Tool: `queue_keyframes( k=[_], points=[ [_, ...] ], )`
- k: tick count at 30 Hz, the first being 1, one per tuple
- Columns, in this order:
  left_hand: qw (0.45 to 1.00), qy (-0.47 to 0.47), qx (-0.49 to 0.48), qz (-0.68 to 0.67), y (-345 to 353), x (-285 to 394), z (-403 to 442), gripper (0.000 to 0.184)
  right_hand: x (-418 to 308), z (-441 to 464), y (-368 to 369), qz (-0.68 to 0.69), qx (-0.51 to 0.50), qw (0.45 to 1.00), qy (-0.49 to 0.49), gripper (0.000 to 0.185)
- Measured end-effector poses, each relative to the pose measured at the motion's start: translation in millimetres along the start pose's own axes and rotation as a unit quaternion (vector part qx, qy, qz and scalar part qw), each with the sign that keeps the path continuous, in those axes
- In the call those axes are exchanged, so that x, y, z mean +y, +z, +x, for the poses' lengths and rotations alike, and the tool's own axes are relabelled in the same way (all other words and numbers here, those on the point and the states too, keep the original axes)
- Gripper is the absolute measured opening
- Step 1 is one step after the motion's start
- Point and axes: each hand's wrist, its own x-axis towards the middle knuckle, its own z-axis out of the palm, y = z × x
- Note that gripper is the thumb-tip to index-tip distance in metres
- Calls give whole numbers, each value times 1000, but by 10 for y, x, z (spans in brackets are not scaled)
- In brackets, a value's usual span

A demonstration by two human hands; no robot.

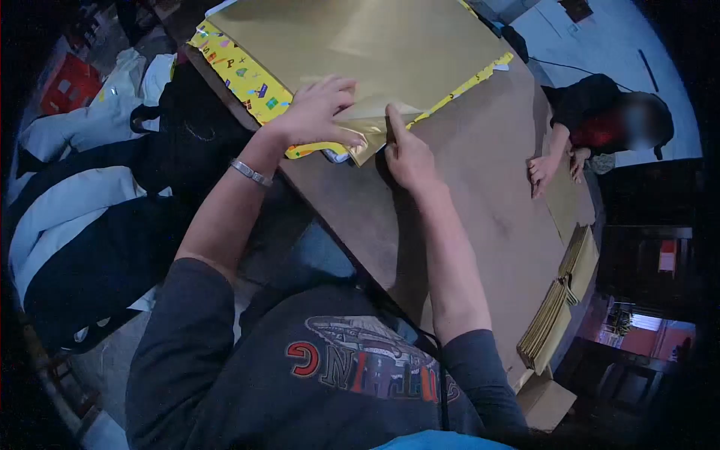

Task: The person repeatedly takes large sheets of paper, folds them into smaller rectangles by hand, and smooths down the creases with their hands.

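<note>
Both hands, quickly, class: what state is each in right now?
Left hand: open, spread on the gold sheet.
Right hand: index finger extended at the sheet's edge; grip cannot be told.

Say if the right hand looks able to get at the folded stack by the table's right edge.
Probably yes: the right hand is at the gold sheet, but only bare tabletop seems to separate it from the folded stack.
</note>
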Motion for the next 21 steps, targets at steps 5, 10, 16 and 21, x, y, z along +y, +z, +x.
queue_keyframes(
  k=[5, 10, 16, 21],
  points=[
    [999, -5, 3, 47, 117, -162, 59, 45, 174, -172, 284, 125, 178, 976, -17, 71],
    [999, -13, 26, -35, 79, -149, 69, 48, 168, -194, 239, 125, 168, 978, -15, 56],
    [999, 7, -28, -34, -62, -72, 14, 62, 26, -86, 66, 16, -7, 1000, -13, 79],
    [999, -22, -4, 38, -7, 60, -24, 67, -83, -86, -21, 13, -35, 999, 12, 84]
  ],
)
